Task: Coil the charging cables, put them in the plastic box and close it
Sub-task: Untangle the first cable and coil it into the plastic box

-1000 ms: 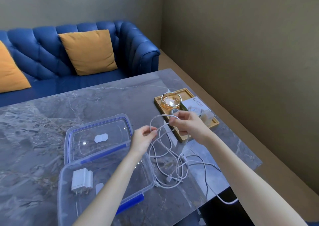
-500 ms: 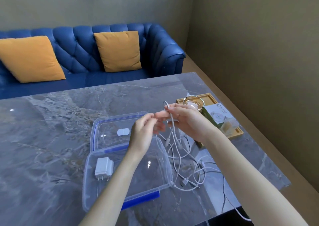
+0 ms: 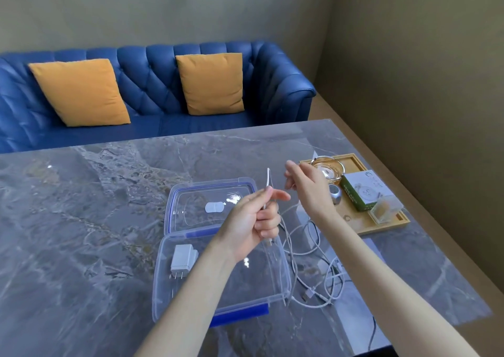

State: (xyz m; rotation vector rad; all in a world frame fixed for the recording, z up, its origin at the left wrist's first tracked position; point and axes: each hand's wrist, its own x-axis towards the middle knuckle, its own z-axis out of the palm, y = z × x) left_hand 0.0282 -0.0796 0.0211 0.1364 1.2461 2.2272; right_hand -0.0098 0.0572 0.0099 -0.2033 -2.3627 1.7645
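My left hand (image 3: 252, 220) is closed around a folded loop of white charging cable (image 3: 268, 178), whose bend sticks up above my fingers. The rest of the white cables (image 3: 308, 261) trail down into a loose tangle on the table, right of the box. My right hand (image 3: 305, 184) hovers just right of the loop with fingers apart, holding nothing. The clear plastic box (image 3: 163, 283) with blue clips lies open below my left arm and holds a white charger plug (image 3: 183, 258). Its clear lid (image 3: 210, 201) lies flat behind the box.
A wooden tray (image 3: 362, 223) at the right carries a glass bowl (image 3: 328, 168), a green-and-white carton (image 3: 362, 191), a small clear case and a grey round object. The marble table (image 3: 81, 220) ends close at the right. A blue sofa with orange cushions stands behind.
My right hand has let go of the cable and moved a little right. My left hand now holds the folded loop alone. The camera has turned left.
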